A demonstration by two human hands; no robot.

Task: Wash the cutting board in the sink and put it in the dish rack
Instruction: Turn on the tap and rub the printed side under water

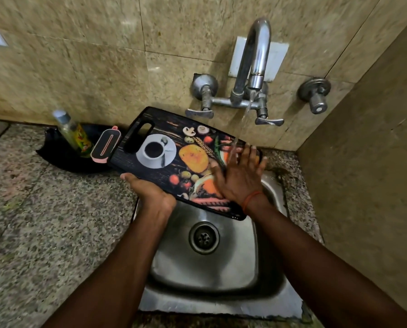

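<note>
The cutting board (174,157) is black with printed food pictures and a handle slot at its far left end. It is held tilted over the steel sink (221,275). My left hand (150,192) grips the board's near edge from below. Flat on the board's right part lies my right hand (240,176), fingers spread, under the water stream (242,124) that runs from the tap (254,62). No dish rack is in view.
A black tray (63,157) on the granite counter at the left holds a dish soap bottle (73,132) and a pink-edged scrubber (105,146). Two tap handles (268,120) stick out below the spout. A tiled wall closes the right side.
</note>
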